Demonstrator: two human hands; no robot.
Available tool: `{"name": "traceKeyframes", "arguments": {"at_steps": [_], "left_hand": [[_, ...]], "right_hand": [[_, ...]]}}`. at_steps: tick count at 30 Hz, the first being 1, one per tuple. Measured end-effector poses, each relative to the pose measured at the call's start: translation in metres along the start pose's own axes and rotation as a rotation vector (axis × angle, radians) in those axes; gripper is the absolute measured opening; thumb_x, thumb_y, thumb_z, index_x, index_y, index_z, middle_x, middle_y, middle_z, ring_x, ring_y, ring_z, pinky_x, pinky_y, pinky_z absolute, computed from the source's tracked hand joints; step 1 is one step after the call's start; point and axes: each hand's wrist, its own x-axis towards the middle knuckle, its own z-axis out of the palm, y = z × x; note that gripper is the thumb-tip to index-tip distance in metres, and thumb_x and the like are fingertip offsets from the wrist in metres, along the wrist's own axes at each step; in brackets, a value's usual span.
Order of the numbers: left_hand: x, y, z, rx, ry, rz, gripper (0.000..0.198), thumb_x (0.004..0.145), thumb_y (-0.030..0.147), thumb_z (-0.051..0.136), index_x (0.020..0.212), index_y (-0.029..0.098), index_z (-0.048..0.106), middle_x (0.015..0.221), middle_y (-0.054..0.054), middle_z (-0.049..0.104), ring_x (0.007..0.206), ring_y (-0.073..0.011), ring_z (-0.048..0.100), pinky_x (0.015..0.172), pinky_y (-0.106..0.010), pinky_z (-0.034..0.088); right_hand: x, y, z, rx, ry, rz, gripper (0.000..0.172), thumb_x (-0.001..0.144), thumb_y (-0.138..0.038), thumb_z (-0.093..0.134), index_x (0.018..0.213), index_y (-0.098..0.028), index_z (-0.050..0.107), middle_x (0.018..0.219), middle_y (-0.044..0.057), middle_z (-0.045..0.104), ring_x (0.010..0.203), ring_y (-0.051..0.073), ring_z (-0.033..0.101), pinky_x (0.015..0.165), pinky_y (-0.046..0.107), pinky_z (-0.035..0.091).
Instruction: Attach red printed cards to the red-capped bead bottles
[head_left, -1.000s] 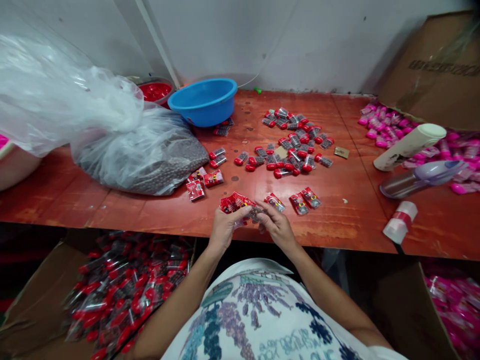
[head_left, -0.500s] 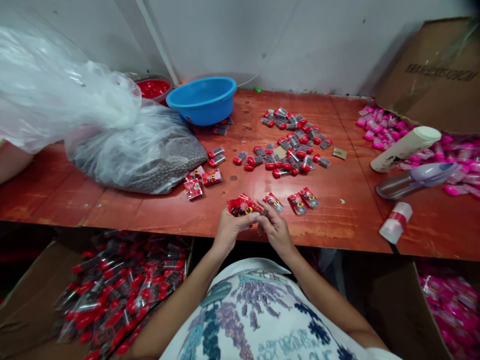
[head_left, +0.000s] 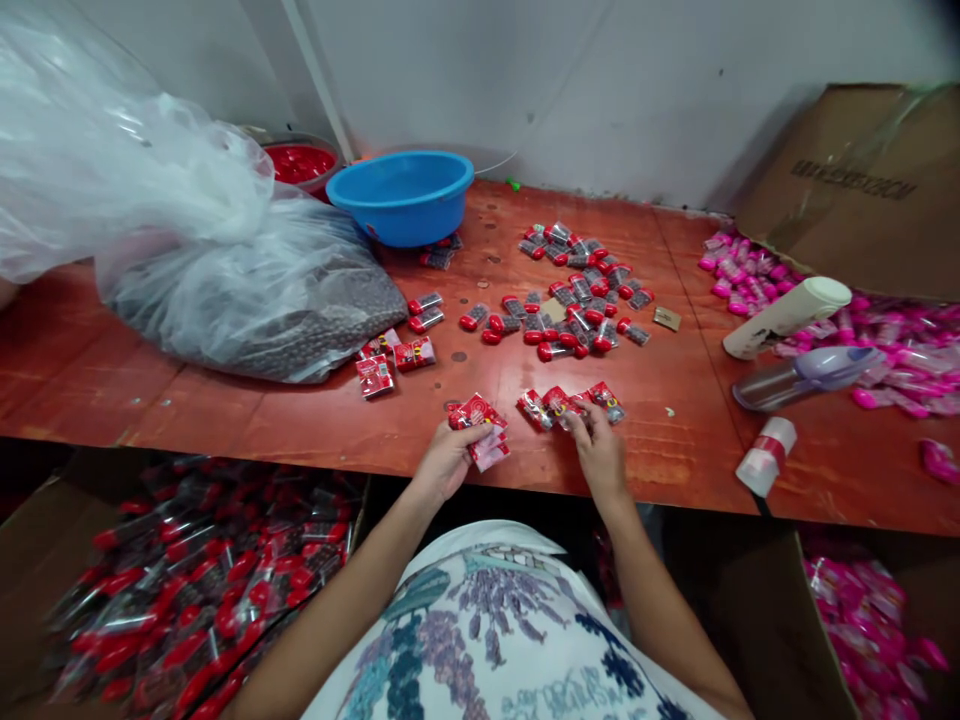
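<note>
The thumb and fingers of the left hand (head_left: 444, 464) pinch a fanned bunch of red printed packets (head_left: 480, 415) over the table's front edge. The right hand (head_left: 602, 462) has its fingertips at a row of similar packets (head_left: 533, 409) on the reddish wooden table (head_left: 690, 455); whether they grip one, I cannot tell. Beyond lie red-capped clear tubes (head_left: 580, 322), then a blue basin (head_left: 409, 205) farther left.

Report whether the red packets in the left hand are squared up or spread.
Spread: the red packets overlap unevenly in the left hand, with their edges offset instead of lined up.
</note>
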Motion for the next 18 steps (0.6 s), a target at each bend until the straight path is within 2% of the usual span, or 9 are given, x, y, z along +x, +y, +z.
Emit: {"name": "traceKeyframes", "arguments": {"at_steps": [2, 3, 5, 8, 10, 13, 16, 17, 18], "left_hand": [[0.001, 0.001, -0.001, 0.016, 0.009, -0.001, 0.026, 0.055, 0.007, 0.078, 0.080, 0.009, 0.068, 0.078, -0.010, 0.073, 0.063, -0.0197, 0.067, 0.060, -0.034, 0.057], [0.002, 0.001, -0.001, 0.026, 0.010, -0.003, 0.025, 0.055, 0.008, 0.079, 0.077, 0.009, 0.068, 0.075, -0.010, 0.072, 0.062, -0.0198, 0.067, 0.059, -0.034, 0.057], [0.003, -0.001, 0.001, 0.043, -0.007, 0.012, 0.023, 0.054, 0.010, 0.081, 0.073, 0.009, 0.068, 0.070, -0.008, 0.072, 0.059, -0.0192, 0.066, 0.058, -0.033, 0.057], [0.005, 0.000, 0.001, 0.043, -0.022, 0.081, 0.025, 0.052, 0.010, 0.082, 0.074, 0.009, 0.070, 0.072, -0.008, 0.073, 0.061, -0.0178, 0.067, 0.061, -0.029, 0.056], [0.006, 0.003, -0.003, 0.030, 0.005, 0.113, 0.026, 0.052, 0.012, 0.082, 0.076, 0.009, 0.071, 0.073, -0.008, 0.073, 0.061, -0.0173, 0.067, 0.062, -0.027, 0.055], [0.006, 0.012, -0.012, 0.006, 0.041, 0.157, 0.025, 0.053, 0.014, 0.082, 0.075, 0.009, 0.071, 0.070, -0.007, 0.072, 0.060, -0.0178, 0.067, 0.061, -0.027, 0.055], [0.007, 0.021, -0.020, -0.050, 0.101, 0.181, 0.027, 0.051, 0.012, 0.082, 0.076, 0.009, 0.071, 0.070, -0.007, 0.072, 0.060, -0.0179, 0.067, 0.060, -0.027, 0.056], [0.008, 0.023, -0.021, -0.080, 0.127, 0.179, 0.027, 0.051, 0.011, 0.082, 0.076, 0.009, 0.070, 0.070, -0.007, 0.072, 0.060, -0.0179, 0.067, 0.060, -0.027, 0.056], [0.008, 0.026, -0.021, -0.111, 0.148, 0.175, 0.026, 0.052, 0.010, 0.081, 0.076, 0.009, 0.070, 0.070, -0.006, 0.072, 0.060, -0.0177, 0.067, 0.059, -0.028, 0.056]], "right_hand": [[0.003, -0.003, -0.004, -0.188, 0.032, -0.043, 0.042, 0.084, -0.048, 0.055, 0.115, -0.021, 0.062, 0.103, 0.011, 0.064, 0.083, 0.023, 0.060, 0.071, 0.034, 0.047], [0.003, -0.009, -0.001, -0.195, 0.017, -0.067, 0.041, 0.084, -0.047, 0.055, 0.116, -0.022, 0.062, 0.107, 0.011, 0.063, 0.085, 0.023, 0.060, 0.073, 0.034, 0.047], [-0.001, -0.023, 0.013, -0.047, -0.101, -0.137, 0.038, 0.085, -0.042, 0.057, 0.117, -0.022, 0.061, 0.106, 0.010, 0.063, 0.081, 0.020, 0.059, 0.073, 0.032, 0.048], [-0.004, -0.046, 0.041, 0.237, -0.331, -0.190, 0.035, 0.085, -0.035, 0.059, 0.118, -0.024, 0.058, 0.093, 0.004, 0.064, 0.077, 0.016, 0.060, 0.070, 0.027, 0.049], [-0.002, -0.057, 0.053, 0.279, -0.408, -0.214, 0.033, 0.086, -0.029, 0.056, 0.119, -0.025, 0.057, 0.087, 0.002, 0.065, 0.078, 0.016, 0.061, 0.071, 0.026, 0.049], [0.010, -0.066, 0.059, 0.178, -0.499, -0.335, 0.035, 0.088, -0.021, 0.052, 0.123, -0.026, 0.056, 0.087, 0.001, 0.067, 0.080, 0.015, 0.062, 0.076, 0.026, 0.048], [0.041, -0.069, 0.064, 0.007, -0.640, -0.490, 0.036, 0.091, -0.020, 0.046, 0.125, -0.028, 0.056, 0.091, 0.000, 0.070, 0.083, 0.015, 0.064, 0.076, 0.024, 0.048], [0.056, -0.069, 0.067, -0.084, -0.639, -0.523, 0.035, 0.092, -0.020, 0.043, 0.124, -0.028, 0.057, 0.092, 0.000, 0.071, 0.084, 0.015, 0.064, 0.076, 0.024, 0.048], [0.072, -0.068, 0.071, -0.195, -0.579, -0.537, 0.035, 0.093, -0.018, 0.039, 0.121, -0.026, 0.059, 0.092, 0.001, 0.071, 0.084, 0.015, 0.064, 0.077, 0.024, 0.048]]}}
